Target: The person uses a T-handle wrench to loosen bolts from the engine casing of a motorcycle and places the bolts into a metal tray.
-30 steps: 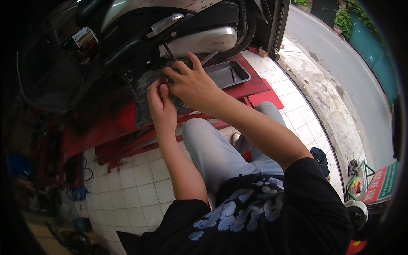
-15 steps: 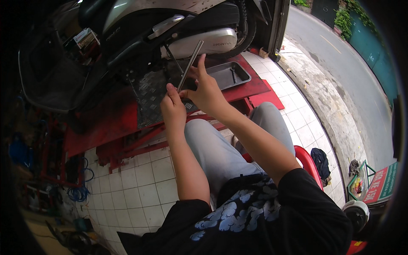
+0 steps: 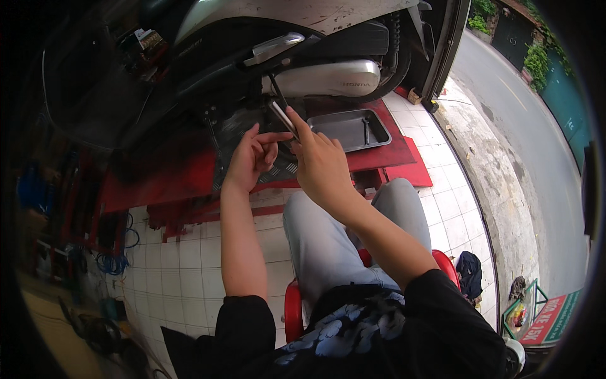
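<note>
Metal rod (image 3: pixel 283 117) sits clamped in the right hand (image 3: pixel 323 163); the left hand (image 3: pixel 249 159), loosely open, points toward it beside the scooter (image 3: pixel 334 81).

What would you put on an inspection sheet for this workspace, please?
Surface: red platform beneath the motorbike.
Job's things: metal bar in hand; grey tray holding a dark tool.
Clutter: dark bundle on the tiled floor.
Hands: right hand grips the bar; left hand close by, fingers partly curled, contact unclear.
Cables: blue coil, cable or hose unclear.
Surroundings: red seat; street outside.
</note>
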`<state>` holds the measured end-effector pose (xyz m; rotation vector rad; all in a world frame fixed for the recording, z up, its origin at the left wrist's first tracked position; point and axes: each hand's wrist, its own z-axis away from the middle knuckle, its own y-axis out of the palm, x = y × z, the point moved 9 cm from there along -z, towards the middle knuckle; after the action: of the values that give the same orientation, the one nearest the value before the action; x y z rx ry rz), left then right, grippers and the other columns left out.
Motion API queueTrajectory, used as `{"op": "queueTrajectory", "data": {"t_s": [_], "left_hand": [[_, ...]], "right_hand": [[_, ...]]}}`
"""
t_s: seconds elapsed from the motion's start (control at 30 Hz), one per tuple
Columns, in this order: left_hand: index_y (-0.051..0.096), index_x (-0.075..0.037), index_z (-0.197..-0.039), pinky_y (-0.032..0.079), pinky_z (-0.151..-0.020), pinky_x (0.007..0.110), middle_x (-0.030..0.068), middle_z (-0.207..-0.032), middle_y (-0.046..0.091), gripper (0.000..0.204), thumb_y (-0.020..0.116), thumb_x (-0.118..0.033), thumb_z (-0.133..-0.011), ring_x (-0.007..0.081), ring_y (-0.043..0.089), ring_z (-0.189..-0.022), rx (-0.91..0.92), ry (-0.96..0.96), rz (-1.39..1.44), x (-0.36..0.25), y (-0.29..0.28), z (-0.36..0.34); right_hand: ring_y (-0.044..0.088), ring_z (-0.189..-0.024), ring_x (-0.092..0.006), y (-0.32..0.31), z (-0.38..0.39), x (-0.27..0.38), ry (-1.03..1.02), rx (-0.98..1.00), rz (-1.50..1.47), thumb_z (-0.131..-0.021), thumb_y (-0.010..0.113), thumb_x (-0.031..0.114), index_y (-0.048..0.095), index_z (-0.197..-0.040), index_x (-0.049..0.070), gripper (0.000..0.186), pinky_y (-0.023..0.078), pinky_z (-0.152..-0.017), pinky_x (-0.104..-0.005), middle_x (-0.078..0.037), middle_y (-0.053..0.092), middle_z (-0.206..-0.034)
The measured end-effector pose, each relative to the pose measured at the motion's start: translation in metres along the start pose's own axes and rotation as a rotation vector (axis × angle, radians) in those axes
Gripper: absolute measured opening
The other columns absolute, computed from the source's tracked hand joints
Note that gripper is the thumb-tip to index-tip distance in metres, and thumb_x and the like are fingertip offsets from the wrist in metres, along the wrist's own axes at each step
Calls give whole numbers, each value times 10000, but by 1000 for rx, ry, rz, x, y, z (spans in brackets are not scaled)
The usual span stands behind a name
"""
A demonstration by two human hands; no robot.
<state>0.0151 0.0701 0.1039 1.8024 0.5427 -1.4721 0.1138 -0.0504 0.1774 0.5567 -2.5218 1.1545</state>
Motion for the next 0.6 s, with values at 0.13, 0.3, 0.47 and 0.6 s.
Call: {"op": "queueTrajectory", "data": {"t_s": [0.13,0.3,0.47,0.6], "left_hand": [[585,128,-1213,239,-436,211,-91,-490,322,730,353,-536,-1016,40,304,-451,398,-220,261,-6,22,-35],[525,182,-1263,320,-492,188,-109,-501,314,695,468,-425,-930,21,344,-472,346,-199,81,-25,33,-43],[423,211,-1341,283,-460,186,-91,-570,317,691,473,-303,-881,23,298,-474,633,-202,289,-33,46,-41],[379,225,-1360,244,-428,209,-78,-536,266,761,479,-337,-858,32,235,-431,616,-158,235,-31,27,-43]], "right_hand": [[567,-924,-228,-6,-3,10,-97,-83,188,-881,608,75,451,-1459,199,612,390,-870,-410,-57,612,-987],[460,-1057,-253,-26,1,24,-72,-252,376,-853,668,126,544,-1397,240,570,317,-937,-467,-36,513,-1092],[556,-719,-178,-14,9,58,-143,-119,158,-808,677,127,491,-1426,82,646,416,-714,-354,-24,563,-789],[589,-501,-257,30,21,57,-145,74,-173,-822,637,109,353,-1473,-13,721,452,-484,-394,-86,577,-603]]}}
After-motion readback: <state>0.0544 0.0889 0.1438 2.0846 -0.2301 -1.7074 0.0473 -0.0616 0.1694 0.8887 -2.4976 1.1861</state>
